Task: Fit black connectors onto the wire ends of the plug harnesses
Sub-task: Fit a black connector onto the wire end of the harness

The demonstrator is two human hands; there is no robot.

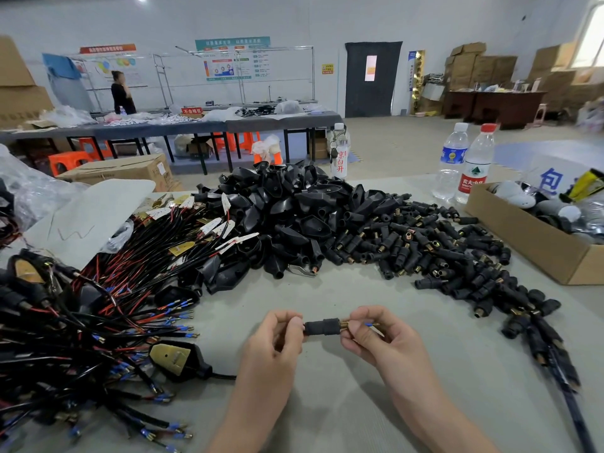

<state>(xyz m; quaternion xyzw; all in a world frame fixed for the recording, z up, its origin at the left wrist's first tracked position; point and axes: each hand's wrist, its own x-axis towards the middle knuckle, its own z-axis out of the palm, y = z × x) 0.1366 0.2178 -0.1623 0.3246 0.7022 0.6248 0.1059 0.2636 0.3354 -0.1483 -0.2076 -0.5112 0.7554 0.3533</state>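
- Hands were mid-fit: left hand [279,335] pinched the back of a black connector [322,326], fingers closed on it.
- Right hand [376,335] was closed around the brass end and a blue-tipped wire end [371,325] poking past it.
- Connector sat just above the table [327,403], near its front edge, with the connector pile [425,250] further back.
- Harness heap [81,338] lay off to the connector's left.
- Next up, I'd guess: seat the wire fully and check it holds.
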